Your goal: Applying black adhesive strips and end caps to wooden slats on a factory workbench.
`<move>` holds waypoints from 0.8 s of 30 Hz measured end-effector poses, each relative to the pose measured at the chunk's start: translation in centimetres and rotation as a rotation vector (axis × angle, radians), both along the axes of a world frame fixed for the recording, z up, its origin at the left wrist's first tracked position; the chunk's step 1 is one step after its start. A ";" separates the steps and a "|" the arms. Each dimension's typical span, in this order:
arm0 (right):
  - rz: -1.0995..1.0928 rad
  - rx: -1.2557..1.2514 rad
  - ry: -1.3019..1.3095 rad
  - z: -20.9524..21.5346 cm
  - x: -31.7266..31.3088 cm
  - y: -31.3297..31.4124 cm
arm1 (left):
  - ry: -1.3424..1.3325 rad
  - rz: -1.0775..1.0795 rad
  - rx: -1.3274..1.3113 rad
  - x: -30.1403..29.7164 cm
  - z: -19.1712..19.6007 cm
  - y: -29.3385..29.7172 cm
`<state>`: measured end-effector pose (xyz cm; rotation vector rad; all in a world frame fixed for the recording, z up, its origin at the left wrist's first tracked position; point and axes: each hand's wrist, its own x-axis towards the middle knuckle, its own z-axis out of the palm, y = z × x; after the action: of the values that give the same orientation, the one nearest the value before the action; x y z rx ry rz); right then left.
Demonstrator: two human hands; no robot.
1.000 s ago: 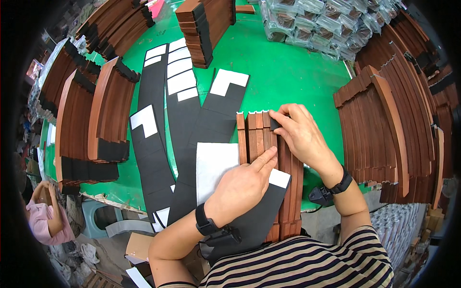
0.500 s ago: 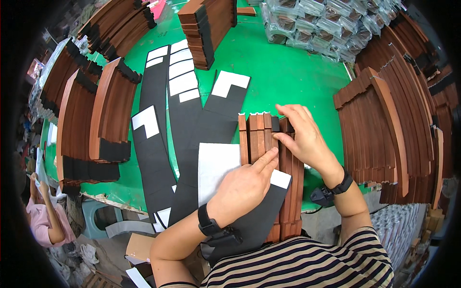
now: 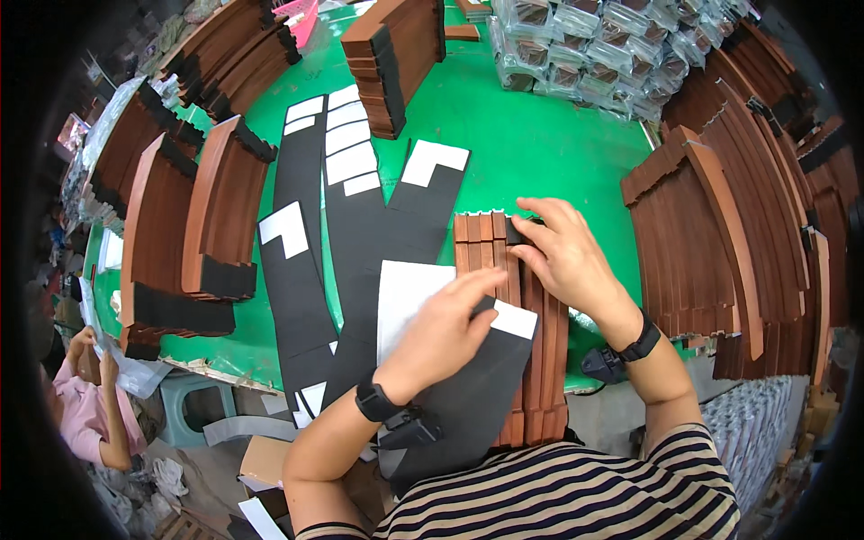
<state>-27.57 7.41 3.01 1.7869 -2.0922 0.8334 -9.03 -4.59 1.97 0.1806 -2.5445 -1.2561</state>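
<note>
Brown wood-grain strips (image 3: 531,360) lie side by side in front of me, their ends pointing away. A small black patch (image 3: 514,236) covers the far end of one strip. My right hand (image 3: 576,261) bends over that end, with thumb and fingertips closed about the patch. My left hand (image 3: 436,333) hovers over a black sheet (image 3: 468,387) with a white backing piece (image 3: 516,319) at its corner. Its fingers are stretched out with the thumb apart, holding nothing I can see. A white backing sheet (image 3: 400,297) lies partly under this hand.
Black sheets with white patches (image 3: 297,297) spread across the green table (image 3: 558,144). Stacks of black-ended brown pieces stand left (image 3: 220,207) and at the back (image 3: 387,54). Plastic-wrapped bundles (image 3: 585,54) fill the back right; brown strips (image 3: 693,243) stand right. Another person (image 3: 90,405) is at far left.
My left hand has lifted off the strips and drawn back left, its thumb now apart. The right hand's fingers have come down and closed around the black patch.
</note>
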 end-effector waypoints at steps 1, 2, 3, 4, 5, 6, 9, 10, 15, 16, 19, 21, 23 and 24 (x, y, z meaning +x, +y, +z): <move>0.001 -0.010 0.003 0.3 0.2 0.1 | 0.031 0.057 0.100 0.2 0.3 -0.5; 0.029 -0.053 -0.131 0.8 0.7 0.4 | 0.010 0.128 0.274 0.5 0.2 -0.8; 0.057 -0.095 -0.266 1.5 1.3 0.7 | -0.010 0.199 0.448 0.8 0.2 -1.1; 0.119 -0.064 -0.300 2.5 2.0 1.1 | -0.005 0.219 0.620 1.1 0.5 -1.4; 0.177 -0.075 -0.308 3.1 2.8 1.3 | 0.004 0.235 0.789 1.2 1.3 -1.7; 0.224 -0.034 -0.378 3.5 3.8 1.4 | 0.093 0.193 0.805 1.1 0.4 -2.2; 0.308 0.036 -0.482 3.8 5.9 1.6 | -0.014 0.206 0.952 1.3 1.1 -2.3; 0.298 0.036 -0.466 3.6 6.2 1.4 | -0.012 0.202 0.948 1.3 1.4 -2.2; 0.242 0.035 -0.428 3.2 7.0 1.6 | -0.016 0.202 1.081 1.8 2.1 -0.9; 0.239 0.030 -0.456 3.2 7.0 1.6 | -0.010 0.193 1.082 2.0 2.5 -0.7; 0.230 0.052 -0.553 3.4 7.0 1.9 | 0.059 0.205 1.010 2.2 3.4 0.5; 0.232 0.076 -0.622 3.7 6.9 1.9 | 0.098 0.183 0.939 2.6 2.9 0.6; 0.260 0.101 -0.647 3.9 6.6 1.8 | 0.132 0.159 0.869 2.8 3.0 0.8; 0.259 0.100 -0.648 3.9 6.6 1.9 | 0.136 0.176 0.811 2.7 3.3 1.2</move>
<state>-21.02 9.34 6.93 2.0686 -2.3171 1.5802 -6.29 -3.42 5.24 0.4531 -1.7286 -2.0575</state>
